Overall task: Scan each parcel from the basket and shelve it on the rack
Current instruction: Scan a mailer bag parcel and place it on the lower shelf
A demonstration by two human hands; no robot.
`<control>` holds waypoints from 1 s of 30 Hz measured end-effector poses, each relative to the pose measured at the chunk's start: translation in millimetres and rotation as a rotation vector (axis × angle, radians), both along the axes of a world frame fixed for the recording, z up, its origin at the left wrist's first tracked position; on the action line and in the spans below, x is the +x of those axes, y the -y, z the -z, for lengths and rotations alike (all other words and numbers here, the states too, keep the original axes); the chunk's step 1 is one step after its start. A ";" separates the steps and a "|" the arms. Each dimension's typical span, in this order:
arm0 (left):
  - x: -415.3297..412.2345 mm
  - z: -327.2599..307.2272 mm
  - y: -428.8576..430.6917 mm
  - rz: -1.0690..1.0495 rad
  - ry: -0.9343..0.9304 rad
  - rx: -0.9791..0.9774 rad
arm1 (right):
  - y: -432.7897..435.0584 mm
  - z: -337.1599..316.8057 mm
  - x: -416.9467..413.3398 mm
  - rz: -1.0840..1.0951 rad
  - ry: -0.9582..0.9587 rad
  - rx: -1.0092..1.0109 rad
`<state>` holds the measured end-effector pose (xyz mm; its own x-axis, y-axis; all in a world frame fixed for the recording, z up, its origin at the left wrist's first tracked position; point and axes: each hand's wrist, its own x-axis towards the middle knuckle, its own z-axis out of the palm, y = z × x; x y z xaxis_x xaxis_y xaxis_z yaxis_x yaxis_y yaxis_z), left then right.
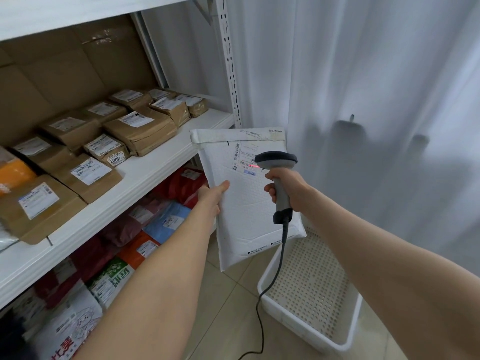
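The rack (161, 162) fills the left, its middle shelf lined with brown parcels (140, 131) lying flat, labels up, and coloured bags (166, 219) packed on the shelf below. Just right of the shelf's edge, the left hand (211, 196) holds a white mailer (246, 209) by its left edge, thumb on the front face; its fingers are hidden behind, so I cannot tell how they lie. The mailer stands nearly upright in the air, long axis top to bottom, leaning a little left, label (244, 157) near the top. The right hand (288, 188) grips the scanner (278, 175), fingers (270, 190) curled round its handle, and a red line (253, 166) falls on the label's barcode, so the scan looks under way. The cable (272, 276) hangs to the floor beside the white basket (298, 326), which sits below and right of the mailer. Shelving should fall to the left hand: it already holds the mailer and is the one nearer the rack, which lies to its left. The mailer would probably need tipping flat, long axis across the shelf.
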<state>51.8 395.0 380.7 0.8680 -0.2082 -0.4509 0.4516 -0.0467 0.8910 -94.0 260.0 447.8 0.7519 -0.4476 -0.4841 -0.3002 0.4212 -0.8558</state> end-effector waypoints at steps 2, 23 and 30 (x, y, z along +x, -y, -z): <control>-0.1 0.5 -0.2 0.006 -0.008 0.001 | -0.6 -2.4 -0.3 -0.001 -0.003 -0.003; 7.9 11.9 -1.0 -0.041 0.001 -0.021 | -5.0 -18.5 -1.4 0.019 -0.031 0.097; 10.1 12.8 -4.2 -0.044 0.007 -0.022 | -6.3 -20.9 -0.8 0.002 -0.031 0.079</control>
